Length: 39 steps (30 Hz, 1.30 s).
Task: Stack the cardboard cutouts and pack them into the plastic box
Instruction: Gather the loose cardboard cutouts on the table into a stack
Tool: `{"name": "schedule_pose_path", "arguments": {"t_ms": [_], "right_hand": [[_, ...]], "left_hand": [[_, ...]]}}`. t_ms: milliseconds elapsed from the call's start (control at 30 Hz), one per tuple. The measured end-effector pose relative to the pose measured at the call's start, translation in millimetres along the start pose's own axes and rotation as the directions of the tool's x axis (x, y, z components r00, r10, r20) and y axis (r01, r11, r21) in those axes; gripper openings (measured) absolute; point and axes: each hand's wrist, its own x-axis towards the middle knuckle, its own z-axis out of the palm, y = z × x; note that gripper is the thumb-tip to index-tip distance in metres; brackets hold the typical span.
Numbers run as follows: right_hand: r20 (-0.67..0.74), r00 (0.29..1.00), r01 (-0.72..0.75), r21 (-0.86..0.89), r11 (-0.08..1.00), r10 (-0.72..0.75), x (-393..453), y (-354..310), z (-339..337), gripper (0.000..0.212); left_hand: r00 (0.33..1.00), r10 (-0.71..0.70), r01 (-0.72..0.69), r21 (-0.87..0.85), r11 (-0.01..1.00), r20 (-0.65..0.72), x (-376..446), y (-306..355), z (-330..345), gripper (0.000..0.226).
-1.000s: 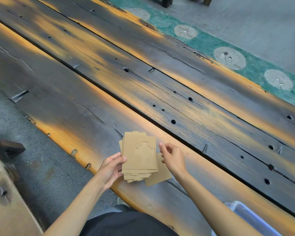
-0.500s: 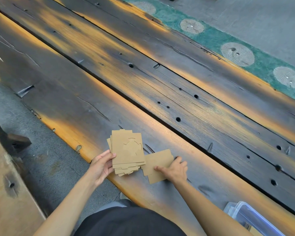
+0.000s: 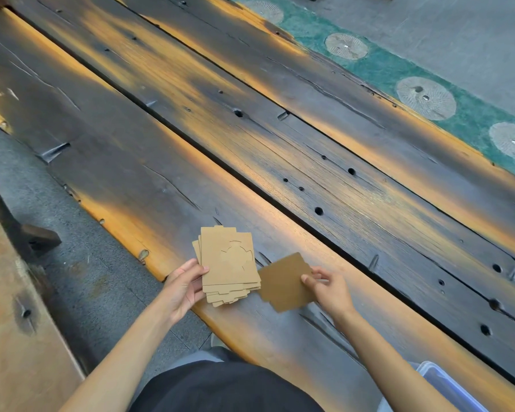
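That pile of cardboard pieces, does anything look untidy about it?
Yes: the stack in the left hand is fanned, its lower edges stepped rather than flush. One cutout sits apart, pinched by the right hand.

Cardboard stack (image 3: 228,264) and single cutout (image 3: 284,282) in hand

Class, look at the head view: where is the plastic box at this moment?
The plastic box sits at the bottom right corner of the head view, partly cut off, on the wooden table beside the person's right forearm, well apart from the stack of cutouts.
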Motion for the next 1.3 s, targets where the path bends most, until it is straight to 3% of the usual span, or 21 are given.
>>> {"name": "schedule_pose_path", "arguments": {"t_ms": [67, 133, 200, 300, 400, 567, 833, 1100, 1200, 1300], "right_hand": [[-0.019, 0.988, 0.154, 0.024, 0.988, -0.154, -17, -14, -12, 0.013], [-0.098, 0.931, 0.350, -0.031, 0.936, -0.351, -34, -25, -19, 0.018], [-0.167, 0.809, 0.552, -0.114, 0.826, -0.563, -49, -31, -16, 0.021], [-0.152, 0.593, 0.756, -0.233, 0.611, -0.791, -61, -30, 1, 0.027], [-0.079, 0.502, 0.828, -0.244, 0.505, -0.862, -67, -25, 19, 0.024], [0.044, 0.421, 0.853, -0.360, 0.379, -0.906, -69, -15, 27, 0.020], [0.193, 0.433, 0.839, -0.444, 0.315, -0.881, -77, -15, 17, 0.021], [0.334, 0.472, 0.821, -0.503, 0.270, -0.816, -79, -15, 13, 0.040], [0.312, 0.536, 0.805, -0.468, 0.364, -0.784, -84, -12, 9, 0.042], [0.111, 0.640, 0.734, -0.380, 0.563, -0.760, -94, -8, 7, 0.036]], "left_hand": [[1.000, -0.010, 0.009, 0.011, 1.000, 0.027, -2, 1, 2, 0.033], [0.998, -0.019, 0.017, 0.028, 0.999, 0.067, -4, 2, 6, 0.034], [0.993, -0.030, 0.025, 0.042, 0.999, 0.112, -6, 1, 12, 0.038], [0.983, -0.051, 0.041, 0.060, 0.997, 0.178, -8, 0, 24, 0.046], [0.970, -0.061, 0.049, 0.056, 0.997, 0.237, -9, -2, 36, 0.051], [0.937, -0.053, 0.040, 0.046, 0.998, 0.345, -15, 5, 49, 0.061], [0.891, -0.075, 0.063, 0.042, 0.997, 0.448, -24, 7, 53, 0.070], [0.939, -0.057, 0.025, 0.097, 0.995, 0.340, -22, -7, 64, 0.067], [0.949, -0.056, 0.017, 0.127, 0.992, 0.311, -21, -10, 66, 0.065], [0.948, -0.075, 0.027, 0.157, 0.987, 0.308, -18, -14, 74, 0.067]]}}
